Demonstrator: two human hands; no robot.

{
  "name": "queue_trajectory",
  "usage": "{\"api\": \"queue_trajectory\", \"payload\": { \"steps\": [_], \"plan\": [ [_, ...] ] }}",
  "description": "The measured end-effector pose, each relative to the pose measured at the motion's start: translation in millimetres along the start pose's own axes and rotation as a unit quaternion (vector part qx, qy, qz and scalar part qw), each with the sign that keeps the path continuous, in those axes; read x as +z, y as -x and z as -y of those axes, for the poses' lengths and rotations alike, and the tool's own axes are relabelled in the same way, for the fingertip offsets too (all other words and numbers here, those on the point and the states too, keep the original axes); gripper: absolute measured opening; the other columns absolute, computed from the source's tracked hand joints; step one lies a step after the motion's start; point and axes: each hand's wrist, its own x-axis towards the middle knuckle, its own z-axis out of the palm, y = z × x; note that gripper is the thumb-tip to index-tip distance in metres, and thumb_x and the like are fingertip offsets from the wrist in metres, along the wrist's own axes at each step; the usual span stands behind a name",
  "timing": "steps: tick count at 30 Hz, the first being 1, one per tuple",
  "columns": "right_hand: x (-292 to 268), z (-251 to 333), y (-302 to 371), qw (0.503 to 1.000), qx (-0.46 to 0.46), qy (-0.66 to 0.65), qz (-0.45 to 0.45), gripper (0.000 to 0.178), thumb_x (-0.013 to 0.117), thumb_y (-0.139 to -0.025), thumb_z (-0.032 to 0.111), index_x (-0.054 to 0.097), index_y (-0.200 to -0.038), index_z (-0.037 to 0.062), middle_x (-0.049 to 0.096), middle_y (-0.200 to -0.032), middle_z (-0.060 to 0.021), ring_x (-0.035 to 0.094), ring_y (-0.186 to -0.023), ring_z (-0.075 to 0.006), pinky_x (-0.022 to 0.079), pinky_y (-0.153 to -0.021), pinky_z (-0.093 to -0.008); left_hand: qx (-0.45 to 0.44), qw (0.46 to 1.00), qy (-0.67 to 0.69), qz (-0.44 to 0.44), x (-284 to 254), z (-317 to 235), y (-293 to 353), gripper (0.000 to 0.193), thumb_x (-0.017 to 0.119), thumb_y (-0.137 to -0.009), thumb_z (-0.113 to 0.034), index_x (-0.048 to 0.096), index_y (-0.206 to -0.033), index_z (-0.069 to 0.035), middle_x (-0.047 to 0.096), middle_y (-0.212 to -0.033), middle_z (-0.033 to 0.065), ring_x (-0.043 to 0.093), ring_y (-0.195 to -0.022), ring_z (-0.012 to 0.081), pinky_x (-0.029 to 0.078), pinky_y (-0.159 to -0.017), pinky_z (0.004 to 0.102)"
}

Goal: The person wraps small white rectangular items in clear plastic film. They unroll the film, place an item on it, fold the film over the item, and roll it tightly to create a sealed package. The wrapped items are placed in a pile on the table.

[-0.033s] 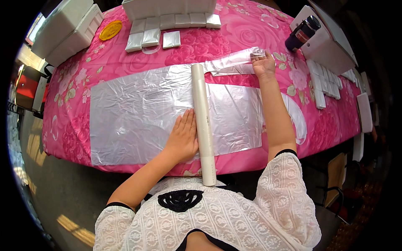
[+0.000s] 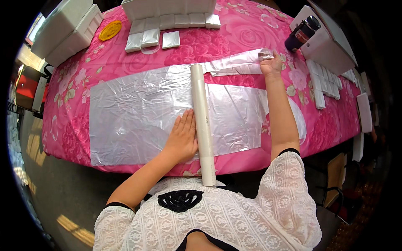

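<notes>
A thin translucent plastic bag [image 2: 130, 117] lies spread across the table, smoothed out with fine wrinkles. Across it, running from far to near, rests a long white tube [image 2: 203, 129] whose near end overhangs the table edge. My left hand [image 2: 182, 136] presses flat on the plastic, fingers straight and together, along the tube's left side. At the far right, my right hand [image 2: 271, 63] has its fingers closed on the end of the bag's far handle strip [image 2: 238, 60], which is drawn out to the right. The near handle is partly hidden behind my right forearm.
A pink flowered cloth [image 2: 234, 25] covers the table. Small white packets [image 2: 171, 39] sit at the back before a white foam box [image 2: 167, 8], with a yellow disc [image 2: 110, 31] to their left. A dark bottle [image 2: 302, 33] and stacked white packets [image 2: 322, 83] stand at right.
My right hand has shifted a little to the right, pulling the handle strip with it. The left hand and the tube stay practically where they were.
</notes>
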Motion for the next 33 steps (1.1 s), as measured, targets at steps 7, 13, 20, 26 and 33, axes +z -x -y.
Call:
{"api": "queue_trajectory", "payload": {
  "steps": [7, 13, 20, 26, 33],
  "plan": [
    [-21, 145, -39, 0.995, -0.084, -0.008, -0.051, 0.024, 0.033, -0.092, 0.017, 0.045, -0.106, 0.0007, 0.055, -0.108, -0.0157, 0.056, -0.097, -0.0310, 0.046, -0.085, -0.0449, 0.010, 1.000, 0.028, 0.001, -1, 0, -1, 0.065, 0.039, -0.083, -0.023, 0.019, -0.135, 0.009, 0.016, -0.142, 0.0265, 0.012, -0.135, 0.0364, 0.006, -0.109, 0.0441],
    [71, 44, 69, 0.972, -0.098, 0.151, 0.149, 0.029, 0.041, -0.093, 0.015, 0.037, -0.120, 0.0043, 0.052, -0.115, -0.0135, 0.055, -0.101, -0.0259, 0.047, -0.083, -0.0414, 0.004, 0.999, 0.033, -0.010, 1, 3, 4, 0.066, 0.042, -0.081, -0.021, 0.018, -0.135, 0.009, 0.015, -0.142, 0.0271, 0.011, -0.134, 0.0374, 0.007, -0.109, 0.0445],
    [92, -137, 261, 0.671, -0.080, 0.524, 0.518, 0.071, 0.048, -0.085, 0.048, 0.029, -0.135, 0.0008, 0.037, -0.130, -0.0249, 0.030, -0.123, -0.0349, 0.027, -0.100, -0.0372, -0.036, 0.673, 0.720, -0.168, -24, 31, 2, 0.060, 0.045, -0.091, -0.024, 0.017, -0.140, -0.004, 0.022, -0.142, 0.0111, 0.025, -0.130, 0.0207, 0.023, -0.106, 0.0355],
    [76, -170, 290, 0.446, -0.194, 0.611, 0.625, 0.094, 0.036, -0.075, 0.074, 0.023, -0.139, 0.0069, 0.008, -0.144, -0.0248, 0.002, -0.132, -0.0466, 0.010, -0.106, -0.0503, -0.176, 0.637, 0.712, -0.236, -49, 60, 27, 0.041, 0.061, -0.085, -0.024, 0.050, -0.115, 0.000, 0.057, -0.106, 0.0071, 0.054, -0.095, 0.0144, 0.043, -0.086, 0.0295],
    [61, -108, 207, 0.628, -0.262, 0.599, 0.422, 0.090, 0.019, -0.081, 0.073, 0.035, -0.128, -0.0014, 0.027, -0.138, -0.0230, 0.017, -0.132, -0.0351, 0.014, -0.105, -0.0414, -0.301, 0.701, 0.599, -0.244, -59, 85, 52, 0.023, 0.061, -0.083, -0.012, 0.057, -0.104, -0.001, 0.057, -0.083, -0.0008, 0.053, -0.075, 0.0073, 0.044, -0.067, 0.0214]
  ]
}}
